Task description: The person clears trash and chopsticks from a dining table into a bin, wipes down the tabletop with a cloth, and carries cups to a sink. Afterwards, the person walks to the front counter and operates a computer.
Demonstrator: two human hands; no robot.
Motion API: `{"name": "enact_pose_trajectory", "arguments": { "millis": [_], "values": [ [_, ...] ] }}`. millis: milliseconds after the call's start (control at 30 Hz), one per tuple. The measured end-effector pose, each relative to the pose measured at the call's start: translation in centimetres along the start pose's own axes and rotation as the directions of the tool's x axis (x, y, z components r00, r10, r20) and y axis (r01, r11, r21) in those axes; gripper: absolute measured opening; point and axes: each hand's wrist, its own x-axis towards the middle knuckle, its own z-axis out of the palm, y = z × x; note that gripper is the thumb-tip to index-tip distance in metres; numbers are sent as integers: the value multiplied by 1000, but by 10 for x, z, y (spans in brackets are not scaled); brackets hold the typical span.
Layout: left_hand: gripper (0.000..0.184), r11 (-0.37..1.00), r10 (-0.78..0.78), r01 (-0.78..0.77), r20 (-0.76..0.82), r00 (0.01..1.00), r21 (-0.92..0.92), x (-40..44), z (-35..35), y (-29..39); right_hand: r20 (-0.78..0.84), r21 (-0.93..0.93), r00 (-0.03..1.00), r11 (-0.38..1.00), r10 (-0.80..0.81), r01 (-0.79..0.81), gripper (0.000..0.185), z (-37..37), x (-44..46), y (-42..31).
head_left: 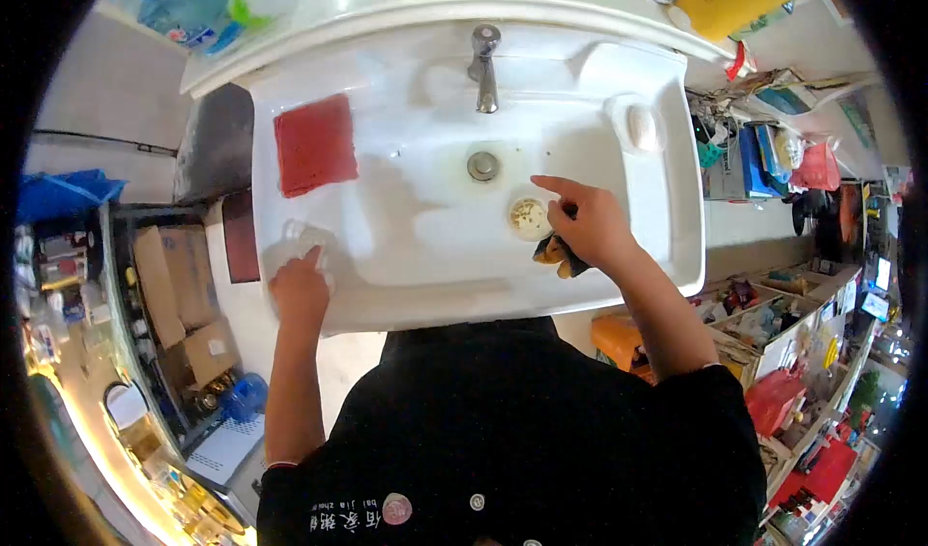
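Observation:
My left hand (pixel 302 285) is at the sink's front left corner, its index finger stretched out over a clear, whitish thing (pixel 302 239) that I cannot make out well. My right hand (pixel 592 225) hangs over the right half of the white sink (pixel 425 295), index finger pointing left and the other fingers curled round a black and yellow cloth or sponge (pixel 555 254). Just left of those fingers is a small round cream-coloured container (pixel 528 217) with brownish specks. The drain (pixel 482 166) lies beyond it.
A red cloth (pixel 316 146) lies flat on the sink's left side. The faucet (pixel 486 72) rises at the back middle. An oval bar of soap (pixel 641 126) sits in the right rear corner. Bottles and a yellow packet (pixel 733 3) stand on the ledge behind.

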Motion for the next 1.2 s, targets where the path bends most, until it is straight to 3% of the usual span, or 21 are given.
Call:
{"name": "enact_pose_trajectory", "arguments": {
  "millis": [233, 333, 400, 433, 500, 533, 600, 733, 833, 967, 1033, 1067, 1100, 1133, 1200],
  "values": [
    [45, 994, 39, -46, -70, 997, -100, 1, 12, -12, -20, -9, 1000, 1000, 0, 0, 34, -1, -4, 11],
    [47, 979, 70, -93, -128, 989, -180, -2, 14, -15, 6, -195, 1000, 981, 17, -15, 33, -4, -2, 18],
    [50, 963, 64, -102, -157, 986, -251, -6, 3, -12, -48, -461, 998, 887, -46, 19, 34, -3, 3, 29],
    [50, 961, 58, -98, -157, 986, -257, -10, -2, -10, -45, -467, 998, 884, -50, 23, 34, -4, 8, 33],
    [49, 956, 38, -117, -282, 959, -268, -19, -13, -8, 51, -629, 998, 777, 26, 12, 29, -4, 17, 40],
    [49, 955, 36, -118, -287, 957, -274, -24, -18, -8, 48, -635, 999, 773, 24, 12, 29, -2, 22, 40],
    [42, 955, -10, -122, -439, 898, -271, -35, -27, -10, 130, -783, 990, 619, 63, 64, 22, 4, 33, 39],
    [31, 904, -67, -150, -478, 876, -401, -51, -34, -22, 160, -812, 983, 579, 92, 78, 14, 16, 48, 35],
    [30, 907, -80, -127, -460, 884, -402, -60, -36, -25, 180, -812, 978, 578, 109, 85, 14, 13, 49, 33],
    [29, 921, 7, -206, -518, 856, -329, -60, -32, -21, 114, -802, 993, 594, 44, 66, 15, 6, 39, 50],
    [29, 860, 67, -321, -536, 842, -397, -60, -37, -14, 44, -731, 998, 682, 47, 0, 22, -3, 23, 49],
    [29, 871, 39, -265, -480, 876, -414, -61, -45, -6, 7, -717, 998, 696, 58, -36, 22, -8, 11, 45],
    [28, 847, 138, -391, -561, 816, -361, -58, -45, -3, -43, -535, 997, 841, 65, -78, 27, -15, -4, 40],
    [28, 852, 188, -418, -561, 806, -314, -54, -47, 1, -99, -323, 992, 940, 79, -108, 32, -20, -20, 34],
    [28, 805, 313, -531, -571, 759, -264, -45, -52, 7, -207, -194, 974, 973, 87, -128, 35, -22, -57, 26]
  ]
}}
